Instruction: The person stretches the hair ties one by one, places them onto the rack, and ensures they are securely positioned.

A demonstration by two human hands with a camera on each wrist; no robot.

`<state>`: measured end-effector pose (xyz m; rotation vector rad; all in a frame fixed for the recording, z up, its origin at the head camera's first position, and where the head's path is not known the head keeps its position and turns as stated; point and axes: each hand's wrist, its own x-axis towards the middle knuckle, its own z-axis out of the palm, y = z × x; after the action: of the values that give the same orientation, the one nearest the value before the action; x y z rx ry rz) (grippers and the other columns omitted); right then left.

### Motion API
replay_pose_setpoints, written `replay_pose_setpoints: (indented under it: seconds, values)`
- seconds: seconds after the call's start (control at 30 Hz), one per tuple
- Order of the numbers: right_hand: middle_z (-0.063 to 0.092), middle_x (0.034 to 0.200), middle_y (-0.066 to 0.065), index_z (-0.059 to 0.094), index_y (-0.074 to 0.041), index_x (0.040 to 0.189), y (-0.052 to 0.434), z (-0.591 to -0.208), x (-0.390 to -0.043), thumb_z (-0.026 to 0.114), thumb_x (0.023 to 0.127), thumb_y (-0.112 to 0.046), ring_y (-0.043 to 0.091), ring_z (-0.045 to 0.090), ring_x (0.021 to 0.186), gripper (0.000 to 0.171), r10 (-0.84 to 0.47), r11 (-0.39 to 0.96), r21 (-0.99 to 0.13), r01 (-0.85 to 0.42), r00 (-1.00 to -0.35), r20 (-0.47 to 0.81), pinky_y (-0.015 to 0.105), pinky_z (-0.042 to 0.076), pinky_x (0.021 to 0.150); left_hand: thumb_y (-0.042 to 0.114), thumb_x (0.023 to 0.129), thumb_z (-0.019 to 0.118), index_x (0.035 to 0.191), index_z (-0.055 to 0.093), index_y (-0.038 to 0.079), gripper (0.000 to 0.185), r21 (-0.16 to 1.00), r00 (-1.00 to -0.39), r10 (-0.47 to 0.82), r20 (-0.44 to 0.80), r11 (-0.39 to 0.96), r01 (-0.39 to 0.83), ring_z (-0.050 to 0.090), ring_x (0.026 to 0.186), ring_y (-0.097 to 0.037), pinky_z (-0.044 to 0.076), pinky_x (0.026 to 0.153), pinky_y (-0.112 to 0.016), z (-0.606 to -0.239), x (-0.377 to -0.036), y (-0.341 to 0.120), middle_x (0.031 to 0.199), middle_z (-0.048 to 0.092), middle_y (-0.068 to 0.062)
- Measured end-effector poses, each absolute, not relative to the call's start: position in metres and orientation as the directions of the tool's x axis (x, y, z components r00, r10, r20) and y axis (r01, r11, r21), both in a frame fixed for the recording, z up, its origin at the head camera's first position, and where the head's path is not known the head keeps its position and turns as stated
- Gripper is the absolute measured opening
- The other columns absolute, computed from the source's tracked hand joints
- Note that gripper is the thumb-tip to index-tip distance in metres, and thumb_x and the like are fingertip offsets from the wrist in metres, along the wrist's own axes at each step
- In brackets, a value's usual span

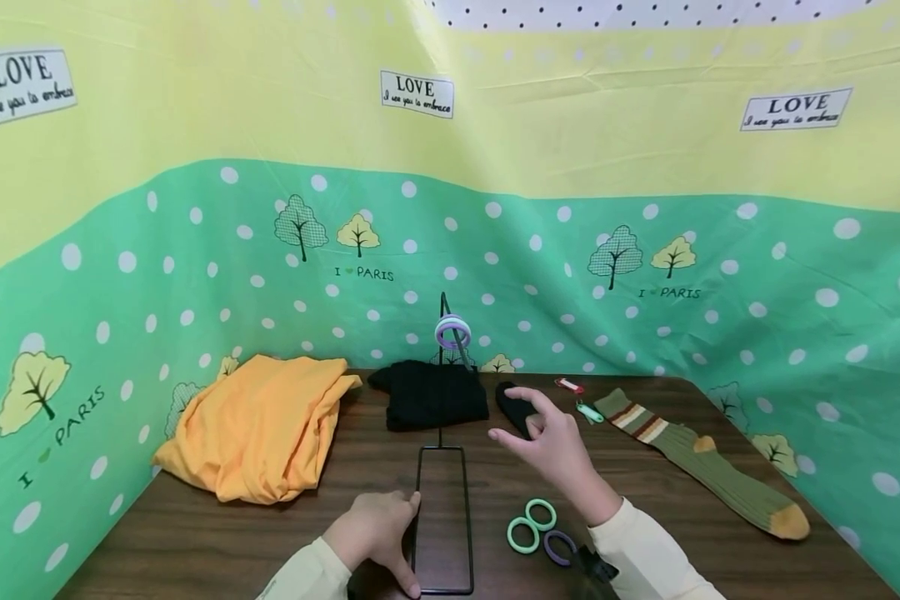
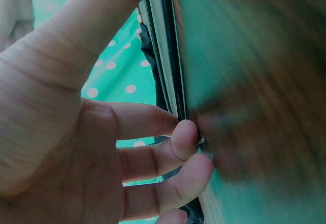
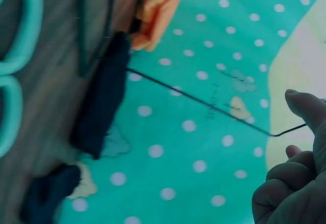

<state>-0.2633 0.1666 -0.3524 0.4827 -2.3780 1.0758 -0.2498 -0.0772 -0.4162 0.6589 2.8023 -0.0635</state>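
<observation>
A black wire stand (image 1: pixel 468 521) has a flat rectangular base and an upright with a slanting arm on top. Purple and white rings (image 1: pixel 452 332) hang on that arm. My left hand (image 1: pixel 378 527) rests at the left side of the base, thumb at the near corner and fingertips farther along the wire. In the left wrist view its fingers (image 2: pixel 153 158) lie against the dark bars. My right hand (image 1: pixel 551 442) hovers right of the stand, thumb and forefinger spread apart with nothing between them, the other fingers curled. Two light green rings (image 1: pixel 523 548) and a purple ring (image 1: pixel 559 560) lie below it.
Orange cloth (image 1: pixel 262 433) is heaped at the left. Folded black cloth (image 1: pixel 435 398) sits behind the base; a smaller black item (image 1: pixel 512 404) is partly hidden by my right hand. Red (image 1: pixel 568 385) and green tags (image 1: pixel 589 412) and an olive striped sock (image 1: pixel 697 467) lie at the right.
</observation>
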Motion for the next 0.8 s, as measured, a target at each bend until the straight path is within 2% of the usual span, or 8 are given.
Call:
replay_pose_setpoints:
  seconds: [0.13, 0.3, 0.7, 0.8]
  values:
    - [0.023, 0.047, -0.007, 0.058, -0.020, 0.115, 0.176, -0.366, -0.263, 0.078, 0.073, -0.030, 0.003, 0.018, 0.039, 0.048, -0.087, 0.649, -0.652, -0.392, -0.890, 0.448, 0.022, 0.025, 0.043, 0.073, 0.046, 0.075, 0.139, 0.042, 0.018, 0.113, 0.025, -0.861, 0.429, -0.271, 0.898, 0.440, 0.058, 0.110, -0.019, 0.051, 0.074, -0.039, -0.416, -0.251, -0.078, 0.128, 0.056, -0.004]
    - [0.022, 0.048, -0.007, 0.059, -0.020, 0.113, 0.191, -0.385, -0.265, 0.080, 0.072, -0.028, 0.005, 0.019, 0.040, 0.047, -0.041, 0.671, -0.687, -0.278, -0.939, 0.341, 0.021, 0.026, 0.043, 0.073, 0.046, 0.074, 0.140, 0.042, 0.017, 0.114, 0.022, -0.862, 0.428, -0.273, 0.898, 0.439, 0.057, 0.111, -0.019, 0.051, 0.074, -0.039, -0.416, -0.251, -0.077, 0.129, 0.056, -0.005]
    - [0.020, 0.047, -0.007, 0.060, -0.010, 0.113, 0.221, -0.416, -0.264, 0.080, 0.070, -0.025, 0.006, 0.017, 0.041, 0.049, -0.025, 0.661, -0.736, -0.148, -0.984, 0.175, 0.020, 0.024, 0.042, 0.072, 0.046, 0.074, 0.140, 0.041, 0.018, 0.114, 0.034, -0.856, 0.428, -0.290, 0.899, 0.437, 0.056, 0.114, -0.019, 0.051, 0.074, -0.040, -0.417, -0.252, -0.077, 0.131, 0.055, -0.004]
    - [0.026, 0.049, -0.006, 0.060, -0.008, 0.113, 0.225, -0.419, -0.264, 0.080, 0.071, -0.025, 0.006, 0.019, 0.042, 0.050, -0.054, 0.662, -0.736, -0.139, -0.989, 0.138, 0.021, 0.025, 0.042, 0.072, 0.046, 0.074, 0.140, 0.041, 0.017, 0.114, 0.035, -0.854, 0.437, -0.283, 0.894, 0.446, 0.057, 0.111, -0.018, 0.051, 0.072, -0.039, -0.418, -0.252, -0.077, 0.130, 0.055, -0.004]
